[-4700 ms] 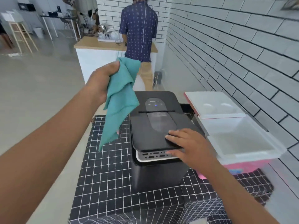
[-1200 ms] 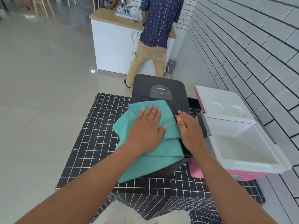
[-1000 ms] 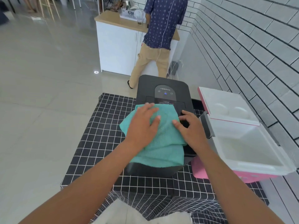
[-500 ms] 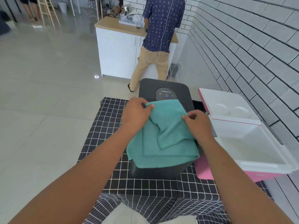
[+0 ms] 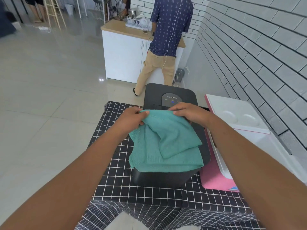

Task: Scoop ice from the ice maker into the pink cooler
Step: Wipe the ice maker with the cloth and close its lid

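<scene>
The black ice maker (image 5: pixel 169 92) stands on a table covered with a black checked cloth (image 5: pixel 116 156). A folded teal cloth (image 5: pixel 166 146) lies draped over its lid and front. My left hand (image 5: pixel 132 118) pinches the cloth's far left corner, and my right hand (image 5: pixel 189 113) pinches its far right edge, both above the lid. To the right stands the pink cooler (image 5: pixel 214 178) with its white lid (image 5: pixel 232 112) swung open. My right forearm hides part of the cooler's white inside. No scoop or ice shows.
A white brick wall (image 5: pixel 257 52) runs close along the right, behind the cooler. Beyond the table a person in a dark patterned shirt (image 5: pixel 169 25) stands at a white counter (image 5: pixel 123 55). Tiled floor (image 5: pixel 49 97) stretches to the left.
My left hand carried the teal cloth over and laid it on the ice maker's lid. Both hands pressed it flat, then took its far edge and lifted it slightly.
</scene>
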Demonstrator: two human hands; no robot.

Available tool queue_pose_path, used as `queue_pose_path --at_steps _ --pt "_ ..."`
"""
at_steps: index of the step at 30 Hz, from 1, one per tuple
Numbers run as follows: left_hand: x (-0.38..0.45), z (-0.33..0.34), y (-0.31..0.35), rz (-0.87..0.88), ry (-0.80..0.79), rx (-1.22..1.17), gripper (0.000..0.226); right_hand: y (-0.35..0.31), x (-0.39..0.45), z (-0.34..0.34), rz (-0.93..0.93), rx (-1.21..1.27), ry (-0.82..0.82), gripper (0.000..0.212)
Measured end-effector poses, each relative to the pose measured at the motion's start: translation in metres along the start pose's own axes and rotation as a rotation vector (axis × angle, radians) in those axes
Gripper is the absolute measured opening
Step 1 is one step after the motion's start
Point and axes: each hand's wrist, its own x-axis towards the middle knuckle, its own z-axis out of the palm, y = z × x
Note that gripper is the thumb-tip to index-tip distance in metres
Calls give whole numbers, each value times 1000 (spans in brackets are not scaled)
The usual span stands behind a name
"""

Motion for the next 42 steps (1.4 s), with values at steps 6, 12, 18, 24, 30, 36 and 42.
queue_pose_path --at_steps 6,12,18,24,30,36,42 --pt "-1 -14 -12 -49 53 -27 24 7 1 -2 -38 -231 -124 16" --pt "-12 -18 -39 -179 -141 -20 22 7 0 -2 -24 -391 -170 28" --pt "-12 -34 -34 -67 -240 132 24 -19 -16 -8 -64 -393 -168 30" --pt "-31 -87 -8 160 -133 280 33 -53 -40 -12 -172 -266 -17 12" --pt "-64 -155 16 305 -137 269 31 -90 -36 24 -242 -330 44 14" --pt "-92 -201 -2 272 -152 240 23 -122 -26 67 -243 -372 86 17" --pt "-89 -217 -49 122 -173 305 14 -142 -14 121 -253 -728 -39 27"
